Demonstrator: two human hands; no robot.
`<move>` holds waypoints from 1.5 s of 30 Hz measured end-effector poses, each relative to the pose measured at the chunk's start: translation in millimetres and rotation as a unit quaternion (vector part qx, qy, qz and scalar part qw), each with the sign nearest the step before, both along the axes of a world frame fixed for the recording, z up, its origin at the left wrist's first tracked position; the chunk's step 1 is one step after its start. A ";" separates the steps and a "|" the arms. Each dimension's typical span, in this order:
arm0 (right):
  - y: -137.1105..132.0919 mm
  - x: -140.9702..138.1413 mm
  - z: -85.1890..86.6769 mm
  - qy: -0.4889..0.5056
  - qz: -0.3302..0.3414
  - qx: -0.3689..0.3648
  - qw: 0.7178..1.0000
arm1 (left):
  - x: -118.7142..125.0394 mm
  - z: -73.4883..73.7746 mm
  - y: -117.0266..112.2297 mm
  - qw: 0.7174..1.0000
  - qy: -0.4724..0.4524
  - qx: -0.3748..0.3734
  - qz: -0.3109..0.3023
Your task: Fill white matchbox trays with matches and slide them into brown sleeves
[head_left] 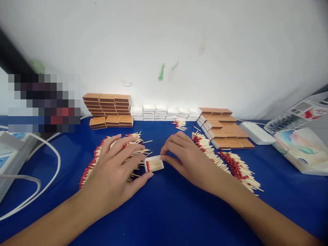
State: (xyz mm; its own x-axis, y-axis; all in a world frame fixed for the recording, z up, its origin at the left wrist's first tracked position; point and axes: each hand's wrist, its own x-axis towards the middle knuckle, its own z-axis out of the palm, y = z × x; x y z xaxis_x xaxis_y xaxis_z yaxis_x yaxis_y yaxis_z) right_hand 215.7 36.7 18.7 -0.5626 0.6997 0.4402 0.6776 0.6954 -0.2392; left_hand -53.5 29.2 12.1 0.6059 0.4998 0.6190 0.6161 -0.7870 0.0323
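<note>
A small white matchbox tray (154, 159) holds a layer of matches (154, 166), red heads to the left. My left hand (115, 167) has its thumb and index finger around the tray's left end, the other fingers spread above a pile of matches (94, 159). At the tray's upper right corner, my right hand (188, 155) pinches with thumb and forefinger; the fingertips partly hide what is between them. Just right of that hand lies a long heap of red-headed matches (208, 150), with another heap (239, 169) beyond it.
Along the wall stand stacked brown matchboxes (107, 104), white trays (155, 112) and more matchboxes (225, 131). A white adapter (257, 133), a tissue pack (299, 150) and a plastic bottle (282, 121) lie right. Leftward are a power strip (15, 153) and white cables (59, 160).
</note>
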 end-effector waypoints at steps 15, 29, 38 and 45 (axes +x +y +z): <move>71.3 83.2 -28.2 -0.041 -0.155 -0.006 0.987 | 1.2 1.9 -1.5 1.000 -0.009 -0.006 -0.004; 47.6 60.4 -11.4 -0.036 -0.101 0.006 0.994 | 0.5 1.3 -1.5 1.000 -0.010 -0.016 -0.001; -7.2 -8.1 -0.2 -0.103 -0.054 0.040 0.992 | 0.3 1.8 -0.3 1.000 -0.005 -0.009 0.005; -6.9 -9.3 -1.7 -0.108 -0.046 0.014 0.993 | 0.2 0.2 0.1 1.000 0.001 -0.008 0.004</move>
State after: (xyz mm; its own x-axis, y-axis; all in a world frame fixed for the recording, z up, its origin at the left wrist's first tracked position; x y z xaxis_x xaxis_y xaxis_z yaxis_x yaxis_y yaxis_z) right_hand 206.4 29.8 17.1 -0.5802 0.7415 0.3370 0.7720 0.6325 -0.0627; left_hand -53.3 29.3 12.3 0.6032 0.5141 0.6097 0.6226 -0.7813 0.0428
